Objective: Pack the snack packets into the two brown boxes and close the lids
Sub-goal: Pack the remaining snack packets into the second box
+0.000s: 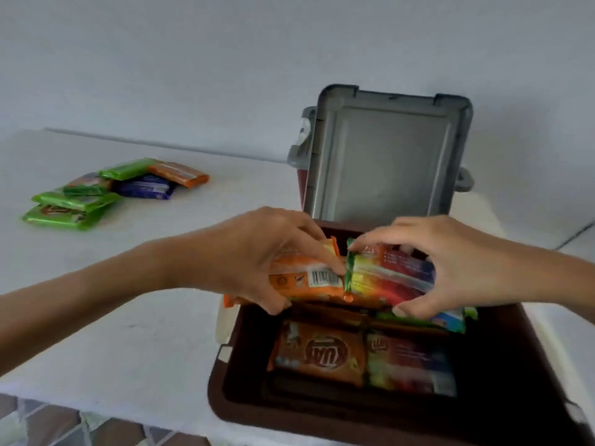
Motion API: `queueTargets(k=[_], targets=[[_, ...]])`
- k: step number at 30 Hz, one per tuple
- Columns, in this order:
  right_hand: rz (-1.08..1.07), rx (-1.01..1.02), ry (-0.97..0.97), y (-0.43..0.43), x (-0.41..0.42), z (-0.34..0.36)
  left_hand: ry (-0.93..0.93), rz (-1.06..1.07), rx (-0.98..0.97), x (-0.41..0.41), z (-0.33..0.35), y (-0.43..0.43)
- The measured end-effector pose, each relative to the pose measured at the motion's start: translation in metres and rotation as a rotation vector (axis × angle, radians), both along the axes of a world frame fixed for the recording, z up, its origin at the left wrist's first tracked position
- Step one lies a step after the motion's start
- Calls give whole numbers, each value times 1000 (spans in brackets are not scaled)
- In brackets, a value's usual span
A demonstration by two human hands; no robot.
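A brown box (225, 400) stands open at the lower right, its grey lid (386, 162) raised upright behind it. Several snack packets lie inside, among them an orange one (318, 352) and a multicoloured one (412, 365). My left hand (254, 255) grips an orange packet (302, 281) over the box's far half. Beside it my right hand (450, 262) grips a multicoloured packet (389, 278), and the two packets touch end to end. A second brown box (301, 185) with a grey lid peeks out behind the raised lid.
A loose pile of green, orange and blue snack packets (106, 191) lies on the white table (128, 317) at the far left. A pale wall rises behind. Tiled floor (48, 426) shows past the table's front edge at the lower left.
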State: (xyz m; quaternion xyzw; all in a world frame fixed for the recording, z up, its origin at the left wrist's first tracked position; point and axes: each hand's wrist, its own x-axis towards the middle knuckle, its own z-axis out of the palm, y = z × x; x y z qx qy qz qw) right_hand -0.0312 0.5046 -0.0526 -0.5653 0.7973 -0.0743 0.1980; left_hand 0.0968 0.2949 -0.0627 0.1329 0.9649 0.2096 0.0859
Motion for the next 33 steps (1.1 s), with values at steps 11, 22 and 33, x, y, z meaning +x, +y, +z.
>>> queueTargets(k=[11, 22, 33], targets=[[44, 45, 323, 52, 25, -54, -102, -199, -284, -13, -50, 68], [75, 369, 258, 36, 43, -71, -102, -236, -521, -14, -84, 86], [93, 115, 609, 38, 46, -100, 56, -265, -743, -14, -86, 96]])
